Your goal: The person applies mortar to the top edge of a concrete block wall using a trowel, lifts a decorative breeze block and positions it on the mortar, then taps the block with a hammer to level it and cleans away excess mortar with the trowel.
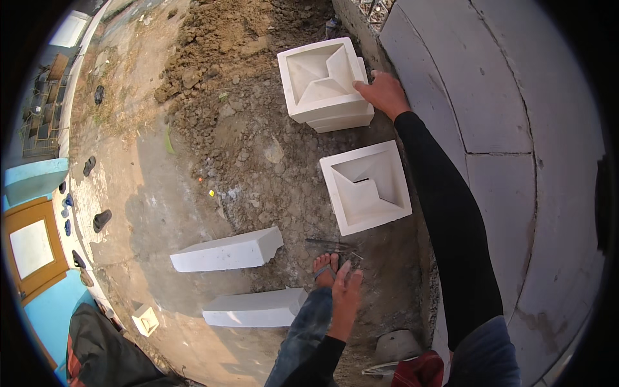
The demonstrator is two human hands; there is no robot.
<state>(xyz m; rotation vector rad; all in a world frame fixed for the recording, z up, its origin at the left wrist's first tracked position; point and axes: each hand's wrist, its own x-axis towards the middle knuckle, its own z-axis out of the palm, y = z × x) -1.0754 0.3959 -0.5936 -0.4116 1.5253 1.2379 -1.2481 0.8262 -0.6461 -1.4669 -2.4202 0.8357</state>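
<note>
Recorded an outdoor strip of ground [161, 187], grey-brown, with loose soil [219, 58] to the left of the right hand [387, 95] and a wall of large pale panels [500, 206] to its right. Noted a blue wall [55, 306], a brown-framed door [32, 248] and scattered footwear [102, 220] far left of both hands.

Found the hands well apart. Saw the right hand touching the right edge of a cream square block [322, 93], thumb on the rim; could not tell whether clamped. Listed this block, deeply recessed with angled inner faces, as stacked on a similar lower block [342, 122] (number of layers beneath unclear).

Entered a second recessed block [403, 184] between the two hands, on the ground, nearer than the stack. Saw the left hand [346, 293] empty, thumb and fingers parted, near a sandalled foot [324, 271]. Logged two long white blocks [222, 251] left of the left hand, one farther out than the other, and a small cream block [146, 321] beyond, farther left.
</note>
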